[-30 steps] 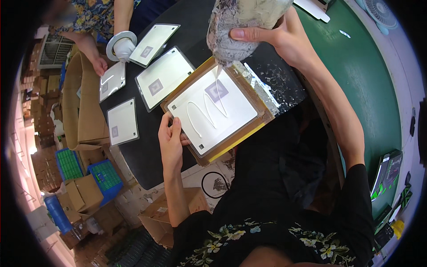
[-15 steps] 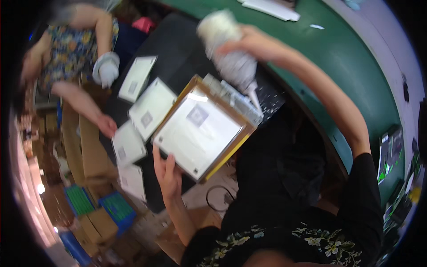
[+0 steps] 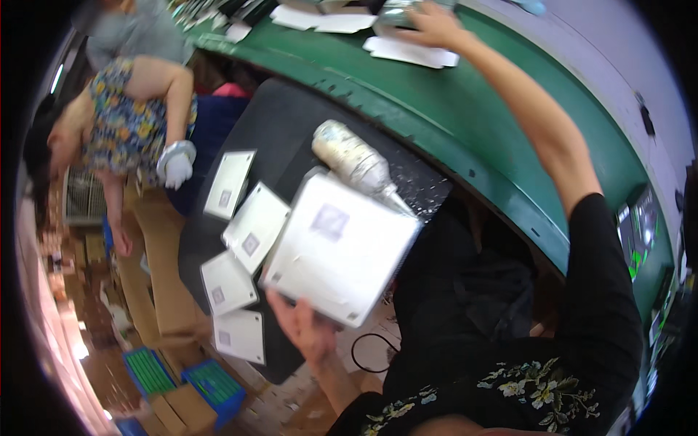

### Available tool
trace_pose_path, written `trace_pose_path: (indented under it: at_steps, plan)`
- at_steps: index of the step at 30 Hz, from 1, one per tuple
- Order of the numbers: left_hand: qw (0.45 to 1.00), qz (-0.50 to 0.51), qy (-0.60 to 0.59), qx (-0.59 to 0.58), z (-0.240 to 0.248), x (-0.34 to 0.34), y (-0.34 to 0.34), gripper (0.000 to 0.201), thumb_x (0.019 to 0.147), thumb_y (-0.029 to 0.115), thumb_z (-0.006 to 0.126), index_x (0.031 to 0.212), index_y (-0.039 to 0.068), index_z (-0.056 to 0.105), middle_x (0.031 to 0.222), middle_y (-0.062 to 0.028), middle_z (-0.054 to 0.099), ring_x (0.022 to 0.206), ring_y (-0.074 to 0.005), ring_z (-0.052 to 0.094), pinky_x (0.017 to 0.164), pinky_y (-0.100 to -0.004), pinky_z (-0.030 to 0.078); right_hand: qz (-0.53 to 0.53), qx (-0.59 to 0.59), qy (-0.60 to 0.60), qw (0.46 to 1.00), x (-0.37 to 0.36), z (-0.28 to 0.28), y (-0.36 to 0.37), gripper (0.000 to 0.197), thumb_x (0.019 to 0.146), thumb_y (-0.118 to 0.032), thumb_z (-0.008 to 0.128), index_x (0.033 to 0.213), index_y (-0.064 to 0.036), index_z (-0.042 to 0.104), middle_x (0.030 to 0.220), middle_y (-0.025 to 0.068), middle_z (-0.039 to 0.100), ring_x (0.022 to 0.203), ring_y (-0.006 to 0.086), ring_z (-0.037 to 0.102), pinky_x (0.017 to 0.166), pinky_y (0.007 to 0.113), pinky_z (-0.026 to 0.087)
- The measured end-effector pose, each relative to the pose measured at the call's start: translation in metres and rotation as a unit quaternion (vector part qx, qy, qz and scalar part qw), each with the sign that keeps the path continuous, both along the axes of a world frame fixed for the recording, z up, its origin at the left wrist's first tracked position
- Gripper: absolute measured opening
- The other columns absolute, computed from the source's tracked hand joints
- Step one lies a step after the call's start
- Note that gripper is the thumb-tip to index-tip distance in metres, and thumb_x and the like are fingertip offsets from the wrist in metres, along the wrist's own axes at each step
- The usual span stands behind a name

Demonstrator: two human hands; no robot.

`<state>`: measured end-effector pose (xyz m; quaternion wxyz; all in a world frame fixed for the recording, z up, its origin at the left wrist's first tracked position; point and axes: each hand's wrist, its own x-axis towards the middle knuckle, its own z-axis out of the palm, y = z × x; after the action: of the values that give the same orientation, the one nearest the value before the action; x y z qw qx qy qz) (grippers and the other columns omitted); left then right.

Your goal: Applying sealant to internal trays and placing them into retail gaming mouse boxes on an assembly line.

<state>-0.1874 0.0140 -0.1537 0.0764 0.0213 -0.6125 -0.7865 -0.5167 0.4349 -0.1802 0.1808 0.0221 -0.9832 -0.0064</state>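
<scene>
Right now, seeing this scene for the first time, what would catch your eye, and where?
First, the bright square panel held in the left hand, near the centre. Just beyond it a smeared bottle lies on the black table, with four white panels to the left. At the top, the right hand is over the green bench.

Bottle (image 3: 352, 158) now down (on its side)
</scene>
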Motion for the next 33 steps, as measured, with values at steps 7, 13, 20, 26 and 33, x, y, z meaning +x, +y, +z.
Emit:
trace_pose_path:
  at_steps: [7, 13, 20, 26, 33]
  plan:
    - [0.973, -0.21, -0.058, 0.075, -0.003, -0.011, 0.106, 0.07, 0.097, -0.001, 0.044, 0.155, 0.004, 0.006, 0.132, -0.0048, 0.048, 0.075, 0.0004, 0.044, 0.063, -0.0155, 0.037, -0.144, 0.132, 0.012, 0.981, 0.156, -0.038, 0.103, 0.051, 0.098, -0.054, 0.04, 0.137, -0.023, 0.052, 0.126, 0.0154, 0.055, 0.12, 0.0344, 0.05, 0.098, 0.062, 0.036]
    - [0.925, -0.361, -0.094, 0.072, -0.017, -0.028, 0.159, 0.071, 0.1, 0.003, 0.045, 0.155, 0.004, 0.0, 0.129, -0.0097, 0.054, 0.08, -0.003, 0.057, 0.069, -0.0168, 0.044, -0.154, -0.012, -0.006, 0.988, 0.312, 0.002, 0.114, 0.045, 0.094, -0.042, 0.058, 0.129, -0.013, 0.058, 0.119, 0.019, 0.054, 0.109, 0.0376, 0.053, 0.096, 0.046, 0.042]
    - [0.896, -0.416, -0.136, 0.068, -0.035, -0.049, 0.255, 0.06, 0.102, 0.007, 0.041, 0.153, 0.006, 0.01, 0.122, -0.0186, 0.06, 0.096, -0.019, 0.069, 0.076, -0.0324, 0.061, -0.248, -0.013, 0.058, 0.967, 0.329, -0.025, 0.186, 0.056, 0.093, -0.051, 0.052, 0.132, -0.0105, 0.054, 0.121, 0.0229, 0.056, 0.11, 0.0406, 0.053, 0.094, 0.047, 0.043]
    - [0.894, -0.406, -0.179, 0.064, -0.048, -0.057, 0.297, 0.059, 0.102, 0.007, 0.043, 0.153, 0.007, 0.013, 0.124, -0.0176, 0.057, 0.097, -0.0218, 0.069, 0.075, -0.0357, 0.062, -0.336, -0.127, 0.067, 0.931, 0.36, -0.032, 0.194, 0.057, 0.097, -0.051, 0.045, 0.13, -0.005, 0.055, 0.119, 0.0203, 0.057, 0.111, 0.0383, 0.055, 0.095, 0.045, 0.041]
    - [0.834, -0.457, -0.264, 0.162, -0.06, -0.048, 0.39, 0.05, 0.105, 0.013, 0.039, 0.15, 0.012, 0.018, 0.138, -0.0168, 0.045, 0.12, -0.0317, 0.055, 0.099, -0.0477, 0.049, -0.305, -0.17, 0.105, 0.931, 0.356, -0.037, 0.194, 0.055, 0.1, -0.046, 0.04, 0.127, 0.0001, 0.056, 0.119, 0.0163, 0.06, 0.11, 0.0334, 0.056, 0.094, 0.043, 0.04]
